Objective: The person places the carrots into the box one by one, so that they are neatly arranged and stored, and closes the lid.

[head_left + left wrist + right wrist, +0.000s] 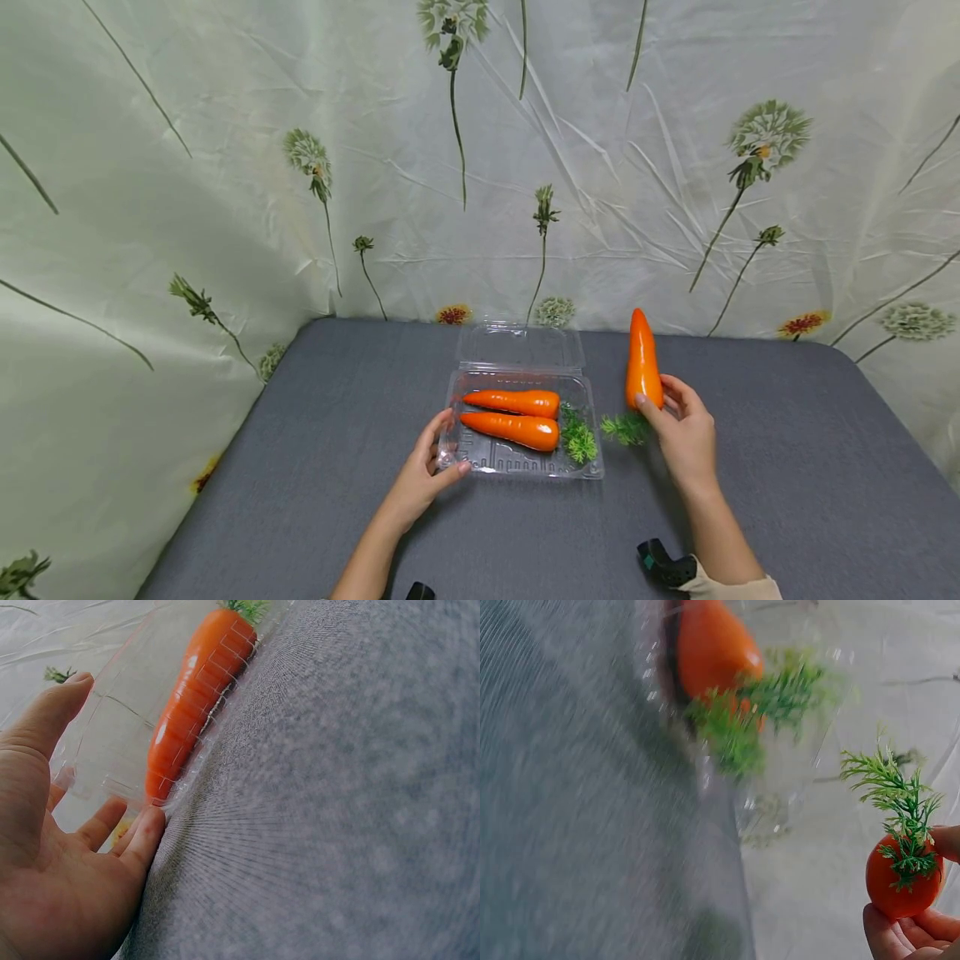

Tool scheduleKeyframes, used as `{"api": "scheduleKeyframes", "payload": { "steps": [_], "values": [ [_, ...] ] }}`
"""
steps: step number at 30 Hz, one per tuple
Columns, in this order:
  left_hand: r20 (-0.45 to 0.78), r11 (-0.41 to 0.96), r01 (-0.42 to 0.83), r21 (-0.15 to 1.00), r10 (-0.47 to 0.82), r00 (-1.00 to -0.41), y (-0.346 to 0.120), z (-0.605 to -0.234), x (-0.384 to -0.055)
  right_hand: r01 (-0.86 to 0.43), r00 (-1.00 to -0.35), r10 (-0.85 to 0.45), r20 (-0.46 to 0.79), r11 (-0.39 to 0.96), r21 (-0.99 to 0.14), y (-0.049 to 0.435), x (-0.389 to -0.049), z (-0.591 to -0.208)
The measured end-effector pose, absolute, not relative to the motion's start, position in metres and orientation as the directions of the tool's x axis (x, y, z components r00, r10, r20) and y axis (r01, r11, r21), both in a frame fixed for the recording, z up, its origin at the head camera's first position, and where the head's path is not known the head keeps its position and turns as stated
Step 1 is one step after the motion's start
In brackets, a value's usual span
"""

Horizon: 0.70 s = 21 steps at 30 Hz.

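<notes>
A clear plastic clamshell box (525,467) lies with its lid raised at the back. Inside it two orange carrots (512,402) lie side by side, green leafy tops toward the right. My left hand (423,475) is at the box's left end, thumb and fingers spread around its corner; the left wrist view shows the fingertips right at the wall. To the right of the box, my right hand (686,433) grips a third carrot (642,358) near its thick end, tip pointing up and away. Its leafy top (904,817) hangs past the fingers in the right wrist view.
A grey cloth-covered table (315,417) carries the box. Behind it and on the left hangs a pale curtain (405,167) with a dandelion print. A black device (663,567) sits by the right wrist, and another dark piece (421,591) shows at the bottom edge.
</notes>
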<state>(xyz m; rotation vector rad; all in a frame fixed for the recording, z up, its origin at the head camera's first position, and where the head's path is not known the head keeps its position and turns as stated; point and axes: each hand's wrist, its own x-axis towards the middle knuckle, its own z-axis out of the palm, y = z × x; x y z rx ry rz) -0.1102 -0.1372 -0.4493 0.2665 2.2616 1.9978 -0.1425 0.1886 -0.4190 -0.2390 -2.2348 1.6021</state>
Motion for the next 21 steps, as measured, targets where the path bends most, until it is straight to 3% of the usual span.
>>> {"api": "scheduleKeyframes", "payload": {
  "steps": [21],
  "values": [
    [0.029,0.121,0.054,0.991,0.202,-0.979,-0.137,-0.45,-0.11,-0.171,-0.962,0.165,0.218,0.256,-0.951,0.143,-0.139,-0.415]
  ]
}}
